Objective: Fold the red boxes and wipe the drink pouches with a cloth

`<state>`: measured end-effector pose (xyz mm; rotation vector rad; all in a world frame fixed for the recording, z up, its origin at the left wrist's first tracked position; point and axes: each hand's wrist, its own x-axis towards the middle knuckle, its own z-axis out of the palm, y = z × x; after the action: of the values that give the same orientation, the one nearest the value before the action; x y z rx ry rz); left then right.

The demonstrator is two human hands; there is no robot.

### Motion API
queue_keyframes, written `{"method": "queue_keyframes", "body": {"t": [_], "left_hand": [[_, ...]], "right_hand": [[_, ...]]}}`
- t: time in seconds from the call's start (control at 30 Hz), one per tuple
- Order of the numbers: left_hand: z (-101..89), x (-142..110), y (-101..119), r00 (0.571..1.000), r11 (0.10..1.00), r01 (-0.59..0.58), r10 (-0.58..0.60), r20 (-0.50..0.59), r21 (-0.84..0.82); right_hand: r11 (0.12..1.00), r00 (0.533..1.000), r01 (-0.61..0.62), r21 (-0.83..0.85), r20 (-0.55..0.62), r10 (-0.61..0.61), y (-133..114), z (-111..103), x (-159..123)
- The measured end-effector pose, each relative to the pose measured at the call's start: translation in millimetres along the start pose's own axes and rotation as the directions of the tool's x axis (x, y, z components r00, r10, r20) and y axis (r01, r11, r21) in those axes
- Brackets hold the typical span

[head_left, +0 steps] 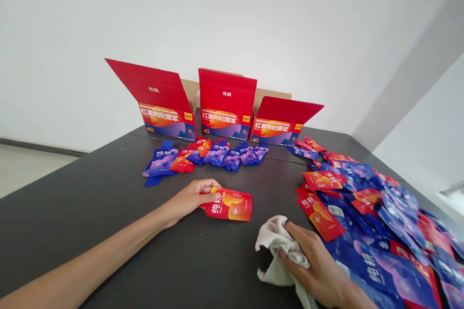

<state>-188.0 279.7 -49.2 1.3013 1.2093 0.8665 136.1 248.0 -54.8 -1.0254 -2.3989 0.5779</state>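
Near the middle of the dark table, my left hand (194, 199) pinches a red pouch (234, 204) at its left end, thumb on top. The pouch shows orange fruit and white lettering and lies on its side just over the tabletop; whether it touches the table I cannot tell. To the right, my right hand (315, 265) is closed around a crumpled whitish cloth (277, 246), part of which hangs below the fingers. Close beside that hand spreads a heap of red and blue pouches (362, 207).
Three open red-and-blue cartons, the left (168, 120), middle (225, 120) and right (273, 130), stand along the back with front flaps raised. Before them lies a row of blue and red pouches (217, 153). A white wall (232, 19) rises behind the dark table (119, 193).
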Motion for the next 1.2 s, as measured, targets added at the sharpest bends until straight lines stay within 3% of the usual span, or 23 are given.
{"method": "queue_keyframes", "body": {"t": [0.07,0.2,0.3,0.37,0.47,0.6,0.7,0.77,0.87,0.97,1.03,1.13,1.2], "left_hand": [[-0.4,1,-1,1.000,1.000,-0.016,0.016,-0.005,0.010],[-1.2,2,0,1.000,0.999,-0.003,0.003,0.002,0.037],[-0.5,3,2,0.999,0.999,0.018,-0.020,0.041,0.050],[2.2,6,2,0.998,0.997,0.022,-0.026,0.063,0.071],[11.5,11,-1,0.996,0.991,-0.006,-0.006,0.088,0.136],[32.0,14,-3,0.987,0.923,-0.153,0.122,0.108,0.354],[45.8,12,-2,0.977,0.800,-0.209,0.199,0.080,0.562],[51.2,10,-1,0.974,0.732,-0.207,0.218,0.064,0.649],[53.9,7,0,0.963,0.665,-0.232,0.259,0.072,0.710],[53.9,8,-2,0.948,0.624,-0.268,0.307,0.085,0.734],[53.7,10,-5,0.951,0.615,-0.252,0.302,0.071,0.747],[53.5,11,-8,0.962,0.613,-0.202,0.271,0.038,0.764],[53.6,10,-7,0.959,0.615,-0.214,0.280,0.043,0.759]], "right_hand": [[1.000,0.999,-0.020,-0.013,-0.037,0.020,18,-3,6],[0.992,0.966,-0.107,-0.067,-0.243,0.088,70,-22,20],[0.983,0.950,-0.177,-0.049,-0.270,0.158,105,-36,27],[0.978,0.943,-0.206,-0.031,-0.274,0.190,114,-42,31],[0.973,0.925,-0.230,0.019,-0.307,0.225,96,-44,38],[0.968,0.947,-0.247,0.042,-0.199,0.250,26,-25,56],[0.960,0.969,-0.246,-0.133,-0.060,0.240,-22,6,72],[0.922,0.972,-0.229,-0.311,-0.030,0.232,-39,25,79],[0.844,0.968,-0.245,-0.477,-0.067,0.242,-43,37,83],[0.747,0.925,-0.371,-0.552,-0.147,0.351,-42,37,84],[0.757,0.933,-0.347,-0.554,-0.126,0.336,-44,38,83],[0.829,0.976,-0.196,-0.523,-0.026,0.215,-47,40,85],[0.791,0.959,-0.265,-0.552,-0.066,0.275,-43,37,87]]}}
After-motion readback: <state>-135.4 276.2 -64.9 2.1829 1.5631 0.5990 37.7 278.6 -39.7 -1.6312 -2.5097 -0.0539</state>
